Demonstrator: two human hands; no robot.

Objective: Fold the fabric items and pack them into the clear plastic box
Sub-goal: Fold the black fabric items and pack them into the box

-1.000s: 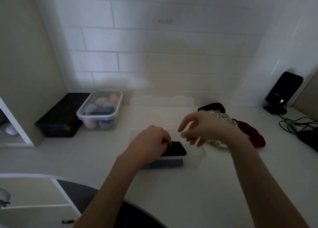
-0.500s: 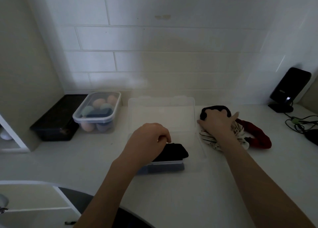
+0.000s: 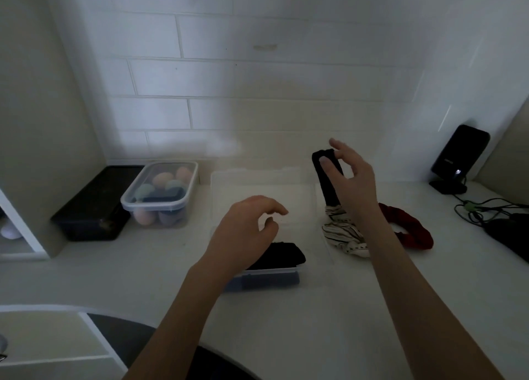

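Note:
The clear plastic box (image 3: 266, 270) stands on the white counter in front of me, with folded dark fabric (image 3: 282, 256) in its near left part. Its clear lid (image 3: 257, 184) lies behind it. My left hand (image 3: 246, 230) hovers over the box with loosely curled fingers, holding nothing. My right hand (image 3: 350, 179) is raised to the right of the box and pinches a black fabric item (image 3: 326, 176) that hangs down from thumb and fingers. Under it on the counter lie a white patterned cloth (image 3: 343, 236) and a red fabric piece (image 3: 412, 230).
A lidded clear container of coloured sponges (image 3: 161, 196) and a black box (image 3: 94, 205) stand at the back left. A black device on a stand (image 3: 458, 156) and cables (image 3: 486, 207) occupy the right. A tiled wall rises behind; a cabinet edges the left.
My right hand has lifted the black fabric item off the pile and raised it. My left hand has come up off the folded dark fabric in the box.

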